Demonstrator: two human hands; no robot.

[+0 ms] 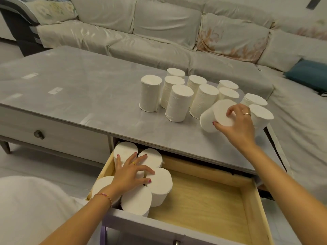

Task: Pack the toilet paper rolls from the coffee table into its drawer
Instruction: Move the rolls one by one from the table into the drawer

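right hand (237, 124) curled over the near end of a tilted roll (215, 116), fingertips hooked on the top rim, thumb under the lower edge, ring on one finger; roll leaning toward the hand, its far lower edge on the coffee table (70, 89); just beyond the knuckles, two upright rolls (256, 110), the nearer one touching or nearly touching the hand; farther out and to the left of that hand, a cluster of upright rolls (178, 92) standing close together on the tabletop, the leftmost set slightly apart.

left hand (131, 172) spread flat, fingers splayed, pressing down on the tops of packed rolls (159, 181) in the open drawer (203, 197); ring on one finger, beaded bracelet (104, 196) at the wrist; rolls under and around the palm standing on end, bunched tight in the drawer's left part, two past the fingertips under the table edge, one below the wrist, one toward the drawer front; to the right of that hand, bare wooden drawer floor.

further left of the left hand, a closed drawer with a dark knob (39, 134); beyond the table, a covered sofa (159, 32) with a teal cushion (307, 73) at the far right.
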